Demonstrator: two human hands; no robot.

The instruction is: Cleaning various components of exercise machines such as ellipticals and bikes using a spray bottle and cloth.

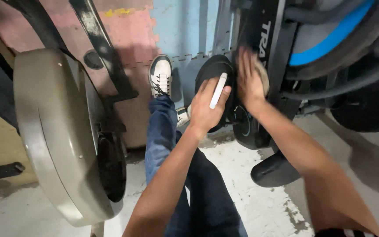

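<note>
Your left hand [207, 107] grips a white stick [218, 91] against the black pedal [213, 70]; your right hand [248, 81] presses a cloth [263, 74] flat on the machine frame [281, 52], close beside it.

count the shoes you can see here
2: one white and dark sneaker flat on the pink foam mat, the other shoe mostly hidden behind the left hand.

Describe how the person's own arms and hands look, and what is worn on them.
Both arms are bare from the fingers up past the elbow. The left hand and right hand wear no gloves, and no rings, watch or bracelet show. At the bottom edge, by the right upper arm, a black-and-white striped sleeve hem peeks in. The left arm's sleeve is out of view.
</note>
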